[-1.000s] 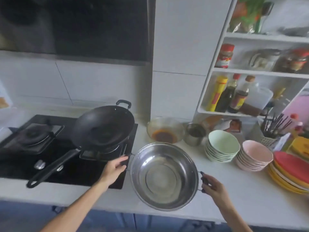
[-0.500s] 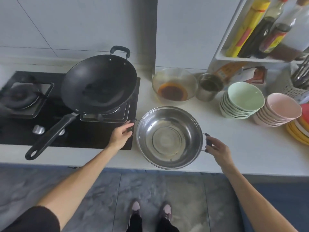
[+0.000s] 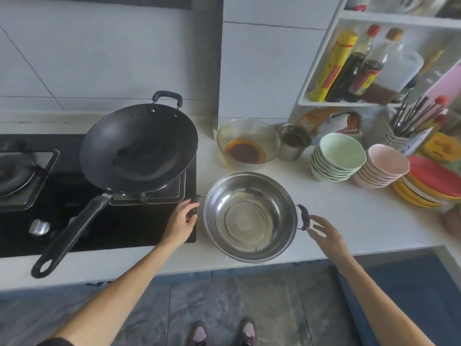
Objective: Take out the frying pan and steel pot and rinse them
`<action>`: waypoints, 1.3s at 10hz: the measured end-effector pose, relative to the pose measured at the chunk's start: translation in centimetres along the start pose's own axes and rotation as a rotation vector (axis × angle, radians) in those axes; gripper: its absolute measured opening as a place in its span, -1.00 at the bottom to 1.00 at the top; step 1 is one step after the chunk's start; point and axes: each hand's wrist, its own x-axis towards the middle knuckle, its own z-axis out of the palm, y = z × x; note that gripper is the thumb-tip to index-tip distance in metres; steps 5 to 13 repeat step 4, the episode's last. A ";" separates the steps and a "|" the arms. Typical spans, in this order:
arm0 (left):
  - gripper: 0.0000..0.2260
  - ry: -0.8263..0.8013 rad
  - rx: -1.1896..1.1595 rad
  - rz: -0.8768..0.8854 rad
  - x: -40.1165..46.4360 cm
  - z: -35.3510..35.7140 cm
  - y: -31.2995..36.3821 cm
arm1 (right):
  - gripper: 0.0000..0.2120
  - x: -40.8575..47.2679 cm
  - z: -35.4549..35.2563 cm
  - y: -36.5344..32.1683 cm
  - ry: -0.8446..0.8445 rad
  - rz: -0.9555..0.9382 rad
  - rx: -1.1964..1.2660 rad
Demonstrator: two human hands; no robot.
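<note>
The empty steel pot [image 3: 250, 217] sits on the white counter [image 3: 349, 221] just right of the stove, near the front edge. My left hand [image 3: 180, 222] curls its fingers around the pot's black left handle. My right hand [image 3: 324, 233] hovers beside the black right handle [image 3: 304, 217] with fingers spread, only the fingertips close to it. The black frying pan [image 3: 138, 148] rests on the stove's right burner, its long handle [image 3: 69, 233] pointing toward the front left.
The black gas stove [image 3: 124, 226] has a knob at the front left. Behind the pot stand a glass bowl of red sauce [image 3: 247, 146] and a steel cup [image 3: 293, 142]. Stacked green bowls [image 3: 336, 157], pink bowls [image 3: 381, 169] and plates [image 3: 434, 183] fill the right.
The pot went from tilted and lifted to resting flat on the counter. My right hand has opened and come off the right handle; my left hand stays on the left one.
</note>
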 end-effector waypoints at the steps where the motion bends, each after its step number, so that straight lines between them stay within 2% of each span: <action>1: -0.65 -0.007 0.022 0.038 0.0 0.0 -0.8 | -0.70 -2.6 -0.7 -0.2 0.025 -0.002 0.015; 2: -0.62 -0.044 0.100 0.022 -0.3 0.2 -1.9 | -0.74 -4.6 -0.9 0.1 0.037 0.045 0.018; 3: -0.51 -0.138 0.229 0.013 -0.1 -0.2 -0.3 | -0.76 -5.6 -1.8 -1.2 0.073 0.036 0.013; 4: -0.42 -0.148 0.373 0.041 -0.4 -1.4 2.8 | -0.74 -7.0 -3.1 -3.4 0.110 -0.020 0.015; 13: -0.42 -0.148 0.373 0.041 -0.4 -1.4 2.8 | -0.74 -7.0 -3.1 -3.4 0.110 -0.020 0.015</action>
